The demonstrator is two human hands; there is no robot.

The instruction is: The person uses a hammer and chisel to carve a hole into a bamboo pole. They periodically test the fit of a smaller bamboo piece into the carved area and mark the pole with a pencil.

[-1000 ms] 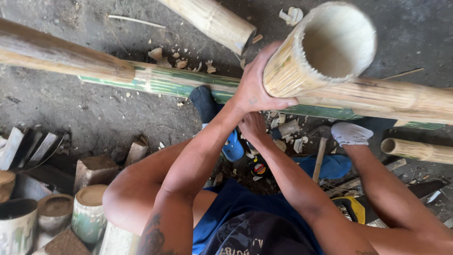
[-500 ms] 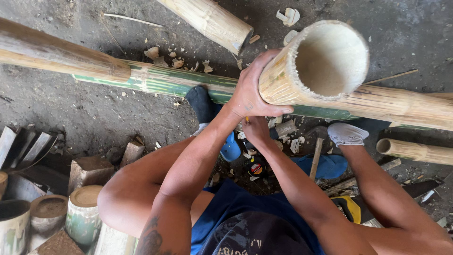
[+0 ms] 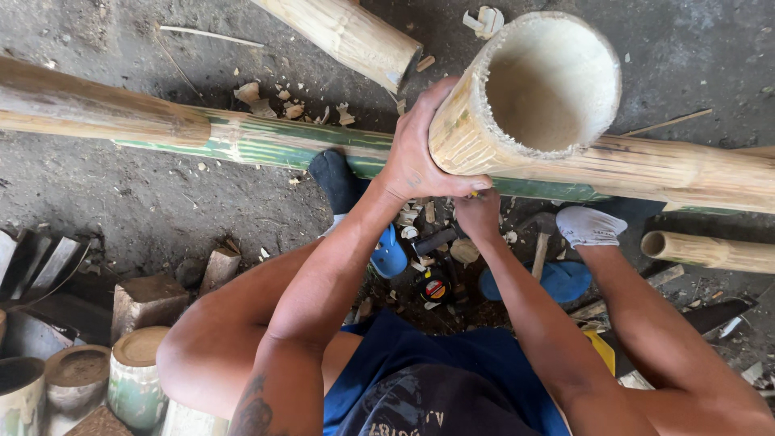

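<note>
Several short cut bamboo sections (image 3: 137, 371) stand at lower left. Left hand (image 3: 416, 153): fingers wrapped around the pale hollow bamboo tube (image 3: 525, 97), held upright above the long green-and-tan bamboo pole (image 3: 242, 137). Right hand (image 3: 478, 214): beneath the tube, grip indeterminate

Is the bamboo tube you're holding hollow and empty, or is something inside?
Empty as far as shows: the bamboo tube, held by the left hand, shows only bare pale inner wall; its far end is hidden.

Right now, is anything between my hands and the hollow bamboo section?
Nothing visible. The left hand is already pressed on the hollow bamboo section, and the right hand sits just under its lower end; actual contact there is hidden.
</note>
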